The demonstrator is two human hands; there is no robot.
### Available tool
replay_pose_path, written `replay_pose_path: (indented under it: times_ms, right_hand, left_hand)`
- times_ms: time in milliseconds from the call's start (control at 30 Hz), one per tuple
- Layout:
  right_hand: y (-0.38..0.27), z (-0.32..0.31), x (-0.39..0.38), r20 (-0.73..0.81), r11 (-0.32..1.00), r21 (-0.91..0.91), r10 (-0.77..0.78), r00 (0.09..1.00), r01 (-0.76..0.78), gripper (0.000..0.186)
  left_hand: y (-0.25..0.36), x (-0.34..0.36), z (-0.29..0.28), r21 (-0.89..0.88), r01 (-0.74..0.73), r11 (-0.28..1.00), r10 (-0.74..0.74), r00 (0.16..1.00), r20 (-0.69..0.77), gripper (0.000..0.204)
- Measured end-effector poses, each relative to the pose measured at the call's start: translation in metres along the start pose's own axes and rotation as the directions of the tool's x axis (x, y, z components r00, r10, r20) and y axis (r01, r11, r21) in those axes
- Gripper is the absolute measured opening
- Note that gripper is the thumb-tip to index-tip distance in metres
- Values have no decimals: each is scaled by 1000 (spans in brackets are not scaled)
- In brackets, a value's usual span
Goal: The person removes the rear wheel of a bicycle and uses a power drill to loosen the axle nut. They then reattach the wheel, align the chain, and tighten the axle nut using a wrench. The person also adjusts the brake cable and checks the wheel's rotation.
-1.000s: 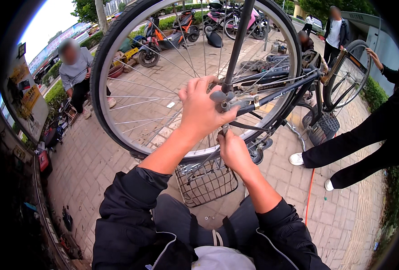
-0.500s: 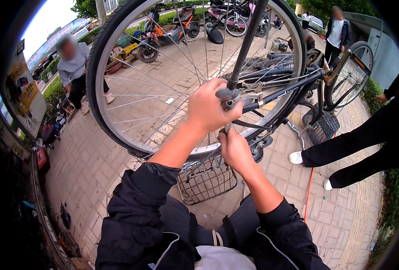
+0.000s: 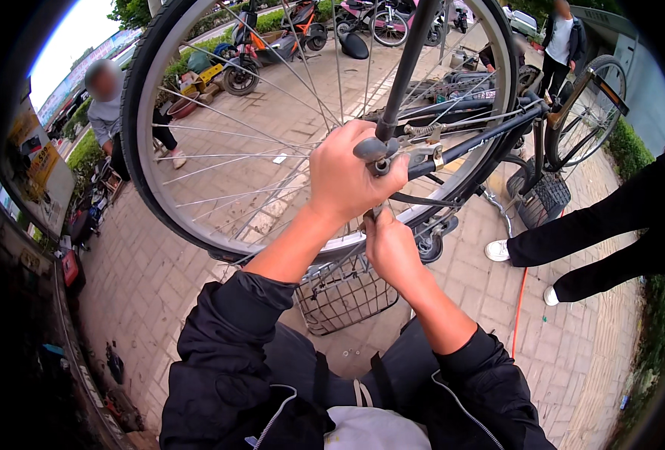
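Note:
A bicycle stands in front of me, its spoked wheel with black tyre (image 3: 131,135) raised toward me. My left hand (image 3: 343,172) is closed around the dark metal fitting (image 3: 376,152) near the wheel's middle, at the lower end of a dark tube (image 3: 409,67). The thumb lies along its right side, beside a blue-black frame tube (image 3: 463,150). Just below, my right hand (image 3: 392,247) is closed, thumb against curled fingers, on a small dark piece mostly hidden by them. A wire basket (image 3: 347,296) sits beneath the wheel, before my knees.
A person in dark trousers (image 3: 595,240) stands close on the right; another person sits at left (image 3: 106,105). An orange line (image 3: 520,307) crosses the paving. Another bicycle wheel (image 3: 591,112) rises at far right. An orange scooter (image 3: 268,45) and several bikes stand behind.
The view has shifted slightly, so the wheel appears a little further left and higher. Both hands keep their holds at the wheel's middle, with little visible movement.

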State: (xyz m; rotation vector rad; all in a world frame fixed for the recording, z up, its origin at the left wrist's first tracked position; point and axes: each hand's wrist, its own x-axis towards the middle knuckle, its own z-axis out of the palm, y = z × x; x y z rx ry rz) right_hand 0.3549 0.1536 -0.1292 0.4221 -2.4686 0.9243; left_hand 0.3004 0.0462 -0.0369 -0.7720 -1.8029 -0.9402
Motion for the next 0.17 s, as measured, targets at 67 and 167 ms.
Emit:
replay_pose_path:
  times_ms: [67,167]
  right_hand:
    - [1,1,-2,-7,1000,7,7,1000,-7,20]
    - [2,-1,10,-36,999,-4,-52,998,52,19]
  left_hand:
    - [-1,-1,2,-25,12,1000,-12,1000,0,24]
    - [-7,10,3,-25,-49,999,47,997,-58,24]
